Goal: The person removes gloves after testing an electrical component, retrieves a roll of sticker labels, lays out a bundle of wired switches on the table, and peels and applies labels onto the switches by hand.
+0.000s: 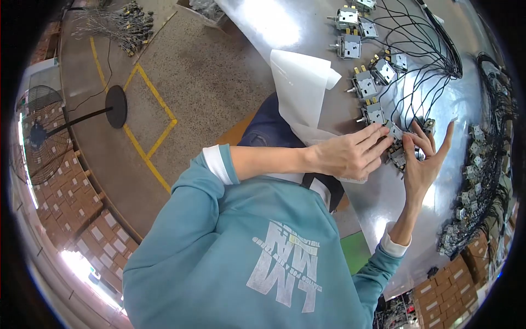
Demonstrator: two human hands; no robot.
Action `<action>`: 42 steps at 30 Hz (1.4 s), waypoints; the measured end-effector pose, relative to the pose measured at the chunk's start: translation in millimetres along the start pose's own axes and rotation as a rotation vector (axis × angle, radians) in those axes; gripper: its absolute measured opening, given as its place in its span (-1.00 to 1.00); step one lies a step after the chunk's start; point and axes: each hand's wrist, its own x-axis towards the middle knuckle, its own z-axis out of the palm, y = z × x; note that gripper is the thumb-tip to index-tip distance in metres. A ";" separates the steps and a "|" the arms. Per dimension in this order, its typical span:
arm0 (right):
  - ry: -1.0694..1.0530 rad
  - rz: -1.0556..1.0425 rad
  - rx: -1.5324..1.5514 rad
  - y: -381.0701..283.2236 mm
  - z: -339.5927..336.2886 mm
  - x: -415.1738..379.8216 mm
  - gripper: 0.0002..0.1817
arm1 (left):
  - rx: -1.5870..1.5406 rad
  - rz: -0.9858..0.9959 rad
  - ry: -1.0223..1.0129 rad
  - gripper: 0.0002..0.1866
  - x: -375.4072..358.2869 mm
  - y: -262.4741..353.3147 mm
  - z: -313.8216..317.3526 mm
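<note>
My left hand [350, 154] reaches in from the left, its fingers bent together over a small boxy metal unit [393, 131] with black wire, which looks like a switch or thermostat. On the other side my right hand [423, 164] has its thumb and bent fingers closed at the same unit, the little finger sticking out. The fingers partly hide the contact. Another metal unit [398, 158] lies just below the fingertips. Above my hands, several similar units [364, 84] with gold-coloured terminals and short shafts stand in a row, joined to black wires [421, 50].
A white sheet [298, 82] hangs over the edge of the shiny metal table [378, 211]. Along the right side lie bundled wired units [474, 186]. A fan [43, 123] and stacked cartons [71, 197] stand at left. More wired parts [129, 27] lie at upper left.
</note>
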 end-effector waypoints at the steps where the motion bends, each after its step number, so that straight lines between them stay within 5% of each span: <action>1: -0.008 0.008 -0.018 -0.5 0.4 0.1 0.09 | 0.022 -0.001 0.000 -0.71 0.4 0.3 -0.1; 18: 0.018 0.069 -0.032 -13.7 11.4 -2.4 0.01 | 0.310 0.043 -0.114 -0.60 15.7 2.0 -7.9; 20: 0.114 -0.272 -0.569 -16.6 10.6 -4.5 0.03 | 0.290 0.061 -0.145 -0.55 18.4 1.7 -9.3; 21: 0.115 -0.275 -0.568 -14.7 8.2 -6.2 0.03 | 0.293 0.060 -0.144 -0.55 20.2 3.0 -9.0; 24: 0.264 -0.239 -0.470 -15.7 7.2 -5.2 -0.01 | 0.318 0.101 -0.176 -0.54 21.7 3.3 -9.7; 26: 0.294 -0.055 0.102 -29.1 12.9 -0.6 0.01 | 0.322 0.087 -0.155 -0.55 21.9 3.6 -10.0; 30: 0.025 0.098 0.346 -30.5 26.4 -1.7 0.12 | 0.162 -0.008 -0.038 -0.58 13.7 8.5 -15.5; 42: 0.011 0.098 0.179 -36.0 61.6 4.3 0.12 | 0.028 -0.082 -0.043 -0.63 -14.0 4.2 -32.2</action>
